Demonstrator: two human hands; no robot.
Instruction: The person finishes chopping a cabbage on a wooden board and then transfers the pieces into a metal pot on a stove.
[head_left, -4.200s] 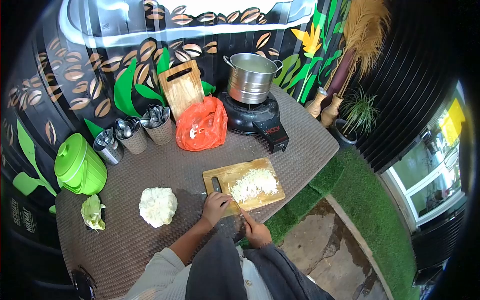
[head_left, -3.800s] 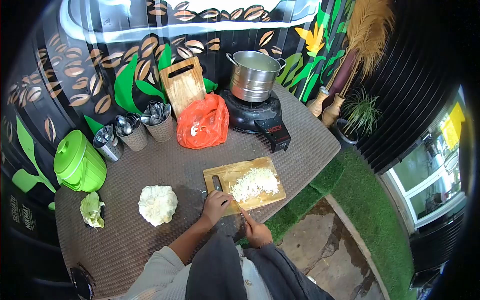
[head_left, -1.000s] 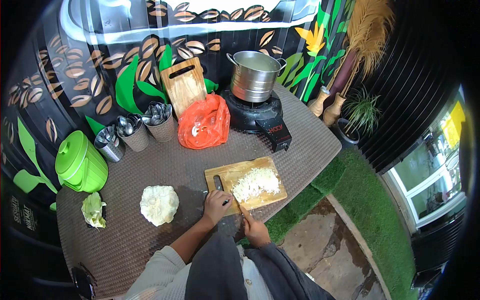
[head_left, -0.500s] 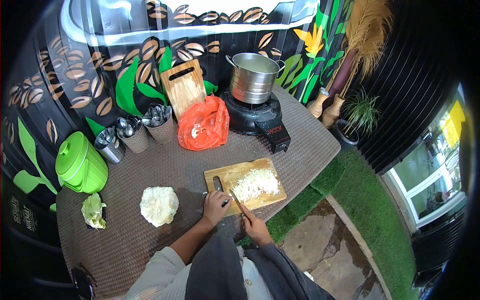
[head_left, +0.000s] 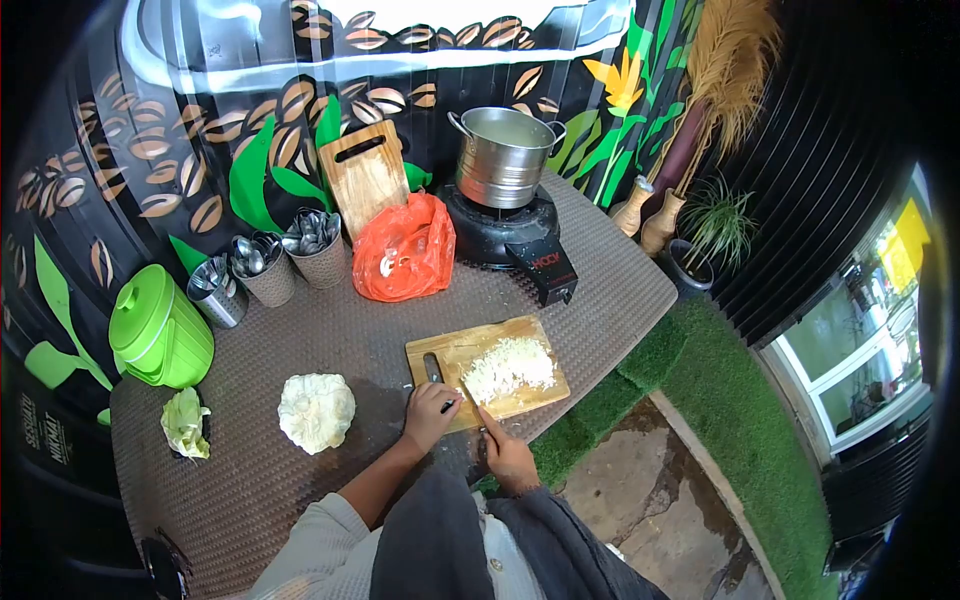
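The right hand [head_left: 507, 455] is closed around the handle of a knife [head_left: 472, 397], whose blade slants up and away from it onto the near edge of a wooden cutting board [head_left: 450, 350]. Just to its left, the left hand [head_left: 430, 412] rests with curled fingers on the board's near left corner, close beside the blade; whether it pins anything under the fingers cannot be told. On the middle and right of the board lies a pile of finely chopped pale cabbage [head_left: 508, 367], with the blade's tip at its near left edge. The board sits near the front edge of a table [head_left: 300, 340] covered in a brown woven surface. To the left of the hands, well clear of the board, lies a pale cabbage chunk [head_left: 316, 410], and farther left a loose green leaf [head_left: 185, 422] beside a green lidded bin [head_left: 158, 330]. Behind, toward the painted wall, stand three cutlery holders [head_left: 262, 268], an orange plastic bag [head_left: 405, 250] and a second wooden board [head_left: 365, 175] leaning upright. A steel pot [head_left: 503, 155] stands on a black stove [head_left: 500, 228] at the far right.
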